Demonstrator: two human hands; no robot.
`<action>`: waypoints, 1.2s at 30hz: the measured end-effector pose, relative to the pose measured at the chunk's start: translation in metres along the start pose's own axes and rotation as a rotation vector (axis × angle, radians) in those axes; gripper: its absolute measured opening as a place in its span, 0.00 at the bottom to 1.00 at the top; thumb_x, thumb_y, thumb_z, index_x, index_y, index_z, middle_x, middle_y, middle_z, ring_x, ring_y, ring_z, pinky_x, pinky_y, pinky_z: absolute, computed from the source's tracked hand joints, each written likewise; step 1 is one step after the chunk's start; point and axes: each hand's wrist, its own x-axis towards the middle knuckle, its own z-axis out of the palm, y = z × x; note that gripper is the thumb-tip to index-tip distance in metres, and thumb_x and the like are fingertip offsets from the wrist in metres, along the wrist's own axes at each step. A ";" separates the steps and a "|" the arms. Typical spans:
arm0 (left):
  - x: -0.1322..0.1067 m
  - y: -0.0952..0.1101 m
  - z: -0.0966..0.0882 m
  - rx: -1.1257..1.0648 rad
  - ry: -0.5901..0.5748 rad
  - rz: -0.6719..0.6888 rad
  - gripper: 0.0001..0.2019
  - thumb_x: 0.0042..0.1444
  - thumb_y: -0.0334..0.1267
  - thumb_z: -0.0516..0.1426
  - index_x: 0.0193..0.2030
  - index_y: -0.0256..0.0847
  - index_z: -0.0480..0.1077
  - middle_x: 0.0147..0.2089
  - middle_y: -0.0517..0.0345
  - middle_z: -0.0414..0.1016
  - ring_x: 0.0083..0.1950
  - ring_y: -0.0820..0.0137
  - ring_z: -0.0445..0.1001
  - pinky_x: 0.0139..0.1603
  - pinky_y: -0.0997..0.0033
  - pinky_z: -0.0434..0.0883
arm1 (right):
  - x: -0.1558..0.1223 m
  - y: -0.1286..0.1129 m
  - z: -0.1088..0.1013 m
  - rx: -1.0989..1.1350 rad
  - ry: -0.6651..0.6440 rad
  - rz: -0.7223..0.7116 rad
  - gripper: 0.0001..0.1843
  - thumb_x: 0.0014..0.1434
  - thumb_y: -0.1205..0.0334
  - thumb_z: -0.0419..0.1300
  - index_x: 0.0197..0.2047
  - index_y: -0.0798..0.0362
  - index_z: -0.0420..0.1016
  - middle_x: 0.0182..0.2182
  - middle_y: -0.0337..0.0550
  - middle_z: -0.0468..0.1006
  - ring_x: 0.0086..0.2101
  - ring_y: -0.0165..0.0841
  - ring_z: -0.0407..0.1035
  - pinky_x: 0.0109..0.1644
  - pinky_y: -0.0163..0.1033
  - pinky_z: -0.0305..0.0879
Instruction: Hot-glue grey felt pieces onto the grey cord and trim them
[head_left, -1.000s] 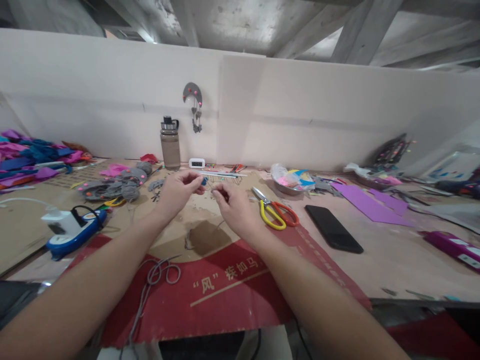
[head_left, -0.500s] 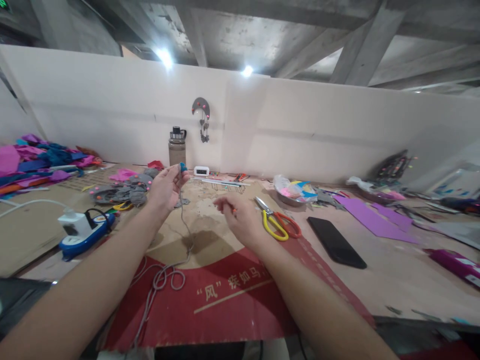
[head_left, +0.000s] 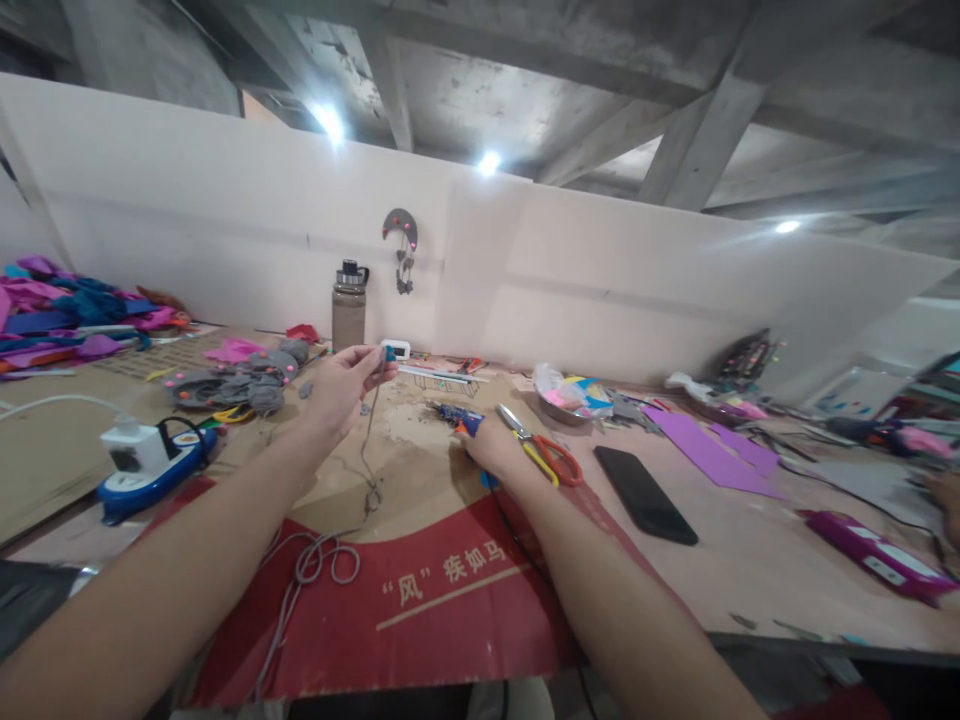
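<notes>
Between thumb and fingertips, my left hand (head_left: 341, 392) pinches a small blue piece (head_left: 389, 353), perhaps felt. A grey cord (head_left: 366, 445) hangs from those fingers and runs down to loose loops on the cardboard (head_left: 420, 655). My right hand (head_left: 491, 448) is wrapped round a hot glue gun (head_left: 459, 414) with a dark blue body and an orange part. Its nozzle points left, above the brown area of the cardboard. Just right of that hand lie scissors (head_left: 536, 445) with yellow and red handles.
A black phone (head_left: 645, 494) and purple sheets (head_left: 712, 450) lie to the right. Grey felt pieces (head_left: 240, 385) and a blue power strip (head_left: 154, 480) are at left. A bottle (head_left: 349, 310) stands by the partition. Part of another person's hand (head_left: 946, 505) shows at far right.
The right hand, holding no tool before, now has the glue gun in its grip. My left hand keeps the blue piece and has shifted slightly right and down. The view has tilted.
</notes>
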 end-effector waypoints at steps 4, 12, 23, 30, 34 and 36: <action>-0.002 -0.003 0.001 0.007 -0.025 -0.033 0.06 0.46 0.33 0.63 0.30 0.32 0.73 0.31 0.54 0.75 0.32 0.74 0.75 0.38 0.74 0.74 | 0.005 -0.001 0.001 0.079 -0.036 0.039 0.09 0.46 0.58 0.62 0.23 0.55 0.71 0.22 0.51 0.76 0.27 0.38 0.71 0.28 0.37 0.61; 0.003 -0.005 -0.006 -0.059 -0.030 -0.102 0.03 0.47 0.30 0.62 0.30 0.31 0.73 0.32 0.50 0.76 0.34 0.72 0.76 0.41 0.73 0.74 | -0.006 -0.025 -0.026 0.536 0.191 -0.124 0.14 0.50 0.62 0.52 0.42 0.54 0.67 0.29 0.41 0.75 0.27 0.32 0.70 0.31 0.36 0.65; -0.006 -0.001 0.001 0.104 -0.032 -0.061 0.09 0.46 0.37 0.63 0.32 0.33 0.74 0.30 0.53 0.75 0.30 0.73 0.75 0.35 0.74 0.73 | -0.053 -0.062 -0.039 0.684 0.126 -0.457 0.12 0.59 0.60 0.50 0.46 0.53 0.63 0.35 0.42 0.74 0.28 0.29 0.69 0.36 0.37 0.65; -0.009 -0.002 0.004 0.110 -0.036 -0.021 0.10 0.44 0.38 0.64 0.31 0.33 0.73 0.31 0.54 0.75 0.31 0.72 0.75 0.39 0.70 0.73 | -0.053 -0.061 -0.040 0.559 0.180 -0.467 0.15 0.60 0.59 0.50 0.50 0.53 0.64 0.37 0.46 0.75 0.33 0.34 0.69 0.37 0.40 0.65; -0.009 -0.004 0.004 0.125 -0.042 0.004 0.11 0.44 0.39 0.64 0.31 0.33 0.72 0.32 0.54 0.75 0.32 0.72 0.75 0.40 0.68 0.73 | -0.053 -0.062 -0.040 0.535 0.185 -0.471 0.15 0.60 0.60 0.50 0.50 0.53 0.64 0.37 0.46 0.75 0.33 0.34 0.69 0.37 0.39 0.64; -0.010 -0.004 0.004 0.137 -0.044 0.016 0.11 0.43 0.39 0.64 0.30 0.33 0.72 0.32 0.55 0.75 0.32 0.72 0.75 0.39 0.68 0.73 | -0.054 -0.063 -0.041 0.527 0.186 -0.468 0.15 0.60 0.60 0.50 0.49 0.53 0.64 0.36 0.46 0.74 0.33 0.34 0.69 0.37 0.39 0.64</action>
